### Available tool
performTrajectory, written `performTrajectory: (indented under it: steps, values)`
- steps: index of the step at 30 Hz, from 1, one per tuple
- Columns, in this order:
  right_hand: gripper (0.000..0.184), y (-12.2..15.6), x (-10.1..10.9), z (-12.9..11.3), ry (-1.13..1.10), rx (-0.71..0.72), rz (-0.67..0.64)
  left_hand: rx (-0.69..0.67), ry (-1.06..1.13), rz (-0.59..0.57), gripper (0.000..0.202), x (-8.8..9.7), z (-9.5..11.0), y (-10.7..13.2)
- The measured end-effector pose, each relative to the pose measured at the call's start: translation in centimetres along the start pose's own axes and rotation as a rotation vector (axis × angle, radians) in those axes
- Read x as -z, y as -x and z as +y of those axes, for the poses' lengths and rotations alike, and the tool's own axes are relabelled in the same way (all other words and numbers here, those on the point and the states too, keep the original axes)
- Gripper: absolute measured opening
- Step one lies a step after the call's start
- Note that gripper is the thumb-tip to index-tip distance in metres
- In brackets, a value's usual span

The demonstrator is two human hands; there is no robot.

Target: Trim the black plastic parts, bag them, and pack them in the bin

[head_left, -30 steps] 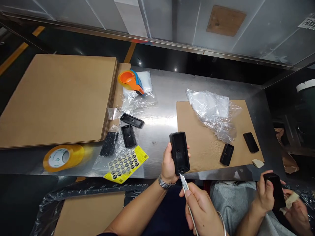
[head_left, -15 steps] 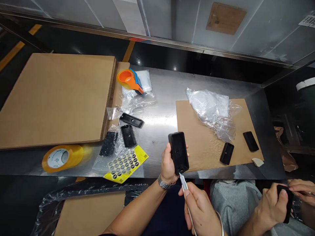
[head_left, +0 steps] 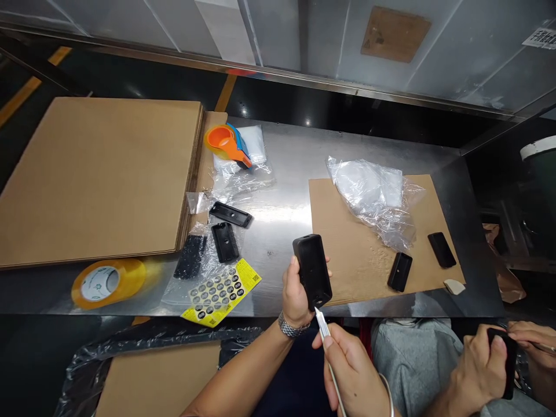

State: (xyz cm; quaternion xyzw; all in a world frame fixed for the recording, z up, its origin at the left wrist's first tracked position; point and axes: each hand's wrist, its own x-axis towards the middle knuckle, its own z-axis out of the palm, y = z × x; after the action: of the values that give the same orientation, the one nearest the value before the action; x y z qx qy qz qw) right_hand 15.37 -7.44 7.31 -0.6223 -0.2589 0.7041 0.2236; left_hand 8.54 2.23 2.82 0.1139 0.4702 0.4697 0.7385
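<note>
My left hand grips a black plastic casing, held upright above the near edge of the steel table. A metal watch sits on that wrist. My right hand pinches a thin metal blade tool, whose tip touches the casing's lower end. Two more black casings lie on a cardboard sheet to the right of my hands.
A co-worker's hands at lower right hold another black part. On the table's left lie a stack of cardboard, a yellow tape roll, a yellow sticker sheet, black parts in plastic bags and an orange tape dispenser. Crumpled clear plastic lies on the cardboard sheet.
My left hand has tilted the casing slightly, the blade tip staying at its lower end. The co-worker's hands have dropped lower and to the right.
</note>
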Motion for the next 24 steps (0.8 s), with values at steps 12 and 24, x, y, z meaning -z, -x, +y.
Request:
performTrajectory:
  steps: [12, 24]
  values:
    - [0.044, 0.2, 0.0, 0.2, 0.016, 0.041, 0.052, -0.106, 0.156, 0.034, 0.052, -0.4, -0.5, -0.1]
    - [0.040, 1.2, -0.4, 1.6, 1.158, 0.790, 0.710, -0.412, 0.272, 0.064, 0.047, -0.9, 0.0, 0.1]
